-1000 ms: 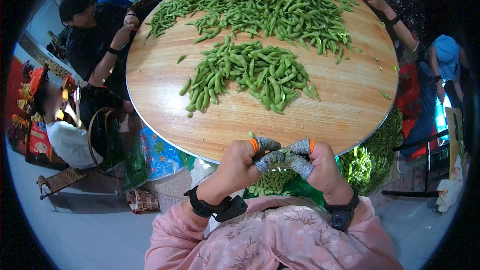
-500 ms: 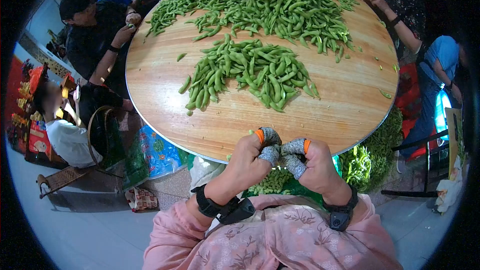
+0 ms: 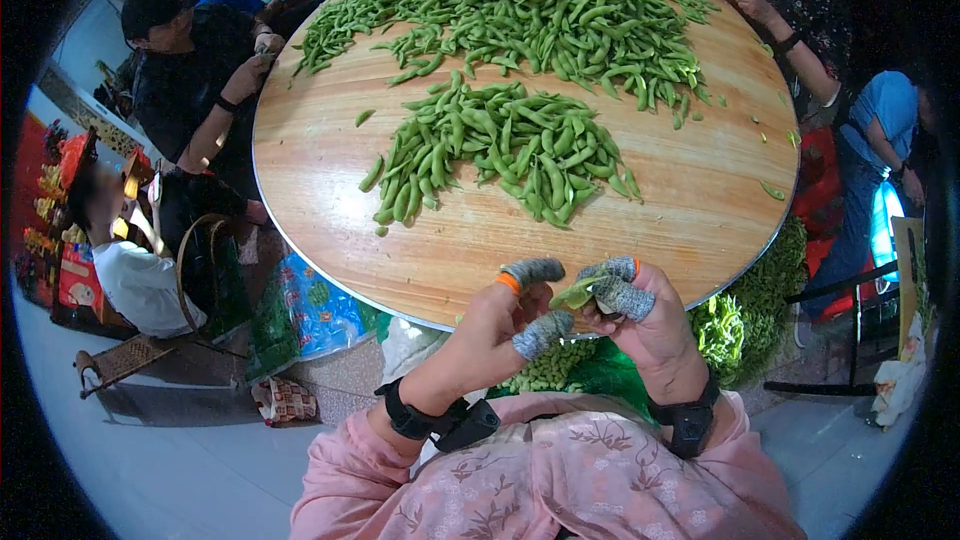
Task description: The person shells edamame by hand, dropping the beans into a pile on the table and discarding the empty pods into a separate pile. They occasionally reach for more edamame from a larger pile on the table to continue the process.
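Left hand drew back since last frame, fingers spread | my right hand pinches pod | pod crosswise, free end toward left hand

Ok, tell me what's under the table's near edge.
Edamame pods and a paler green pile show below the round table; the left hand, right hand and tabletop cover the rest.

Both hands are up at near centre, close together, forearms in pink sleeves angling inward. Left hand is loosely curled, forefinger and thumb spread apart, tips pointing right, gripping nothing. Right hand has its palm turned left, thumb and forefinger pinched onto a pod. (Grey knit caps on fingertips; black bands on both wrists.)
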Motion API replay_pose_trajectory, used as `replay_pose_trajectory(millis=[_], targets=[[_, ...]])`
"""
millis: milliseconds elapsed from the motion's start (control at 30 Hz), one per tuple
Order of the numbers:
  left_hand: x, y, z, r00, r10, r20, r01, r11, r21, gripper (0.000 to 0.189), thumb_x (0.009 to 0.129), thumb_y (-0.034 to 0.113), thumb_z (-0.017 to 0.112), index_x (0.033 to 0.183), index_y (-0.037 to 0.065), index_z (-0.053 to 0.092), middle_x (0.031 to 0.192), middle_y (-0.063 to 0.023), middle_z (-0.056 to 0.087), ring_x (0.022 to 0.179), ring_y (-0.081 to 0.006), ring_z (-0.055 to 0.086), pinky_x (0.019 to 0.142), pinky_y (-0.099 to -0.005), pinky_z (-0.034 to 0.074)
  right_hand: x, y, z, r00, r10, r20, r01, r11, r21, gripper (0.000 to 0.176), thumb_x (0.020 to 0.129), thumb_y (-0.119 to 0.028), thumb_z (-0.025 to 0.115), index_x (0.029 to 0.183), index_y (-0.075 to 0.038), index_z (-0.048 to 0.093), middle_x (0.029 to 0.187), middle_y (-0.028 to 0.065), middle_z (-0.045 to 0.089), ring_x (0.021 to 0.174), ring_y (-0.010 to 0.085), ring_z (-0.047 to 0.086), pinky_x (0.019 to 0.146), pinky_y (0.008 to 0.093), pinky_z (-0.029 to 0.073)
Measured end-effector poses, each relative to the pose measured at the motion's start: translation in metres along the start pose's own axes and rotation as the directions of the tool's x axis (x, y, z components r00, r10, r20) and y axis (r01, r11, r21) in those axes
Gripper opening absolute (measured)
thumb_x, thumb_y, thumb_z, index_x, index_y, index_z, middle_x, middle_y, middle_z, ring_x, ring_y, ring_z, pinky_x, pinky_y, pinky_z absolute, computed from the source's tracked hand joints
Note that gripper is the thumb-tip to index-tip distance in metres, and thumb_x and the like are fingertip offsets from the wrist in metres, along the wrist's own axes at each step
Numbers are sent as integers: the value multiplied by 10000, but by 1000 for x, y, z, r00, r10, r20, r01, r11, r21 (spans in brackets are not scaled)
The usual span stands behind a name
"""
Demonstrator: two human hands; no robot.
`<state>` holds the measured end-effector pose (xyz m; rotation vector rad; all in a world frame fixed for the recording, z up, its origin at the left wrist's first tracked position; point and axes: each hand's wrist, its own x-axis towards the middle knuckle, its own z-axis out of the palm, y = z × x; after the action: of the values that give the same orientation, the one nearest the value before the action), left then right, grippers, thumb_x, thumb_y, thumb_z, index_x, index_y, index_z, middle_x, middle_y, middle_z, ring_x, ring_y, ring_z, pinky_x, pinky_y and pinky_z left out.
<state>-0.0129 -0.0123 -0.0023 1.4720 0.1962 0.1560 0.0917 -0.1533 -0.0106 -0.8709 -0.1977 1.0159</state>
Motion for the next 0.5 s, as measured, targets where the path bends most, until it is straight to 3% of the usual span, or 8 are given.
replay_pose_trajectory(millis=[67,100,167,200,333,400,433,500], targets=[[3,-10,3,993,87,77,-87,996,-8,172,790,4,476,958,-25,496,793,-32,525,687,-96,468,593,-225,391,1,1,0,999,-18,35,17,1000,6,244,725,-148,606,896,16,549,741,80,581,569,106,511,465,172,368],[2,-13,0,994,92,64,-99,990,102,123,777,8,492,891,-26,524,705,-59,526,634,-108,461,558,-250,384,0,0,1,999,-18,36,17,1000,4,244,725,-148,606,896,16,549,741,80,581,569,106,511,465,172,368],[1,-5,-5,994,55,90,-74,973,219,122,795,35,491,897,-18,531,720,-50,543,642,-103,472,573,-246,400,-2,-5,3,995,-55,85,72,973,-219,185,776,-135,571,906,-4,565,772,36,587,659,68,530,539,173,412],[1,-1,-5,994,13,112,-50,942,333,126,812,62,490,904,-11,538,736,-40,559,651,-98,484,589,-241,416,-3,-7,6,995,-55,84,72,973,-220,185,776,-135,571,906,-4,565,772,36,587,659,68,530,539,173,412],[-1,1,-6,989,62,136,-121,865,488,109,811,71,488,854,-1,557,654,-51,545,590,-98,460,549,-239,402,-7,-11,9,999,-30,44,39,976,-214,179,781,-106,564,920,7,566,799,25,588,719,75,547,609,189,444],[-1,6,-6,983,-38,180,-71,823,563,113,808,93,506,849,1,559,652,-64,536,594,-96,467,552,-236,399,-8,-10,7,998,-16,56,29,968,-248,172,783,-98,560,918,9,569,802,24,589,722,77,550,619,190,446],[-1,5,-7,983,-38,180,-71,823,563,113,808,93,506,849,1,559,652,-64,536,594,-96,467,552,-236,399,-8,-9,5,998,-28,59,45,948,-315,165,782,-92,559,913,9,570,802,23,589,716,77,548,620,190,445],[1,0,-9,959,-7,284,-84,948,306,101,798,100,516,851,20,548,594,-49,479,546,-105,447,518,-253,378,-8,-6,2,997,-41,63,62,923,-380,159,781,-86,559,908,8,571,801,21,589,710,77,547,622,191,444]])
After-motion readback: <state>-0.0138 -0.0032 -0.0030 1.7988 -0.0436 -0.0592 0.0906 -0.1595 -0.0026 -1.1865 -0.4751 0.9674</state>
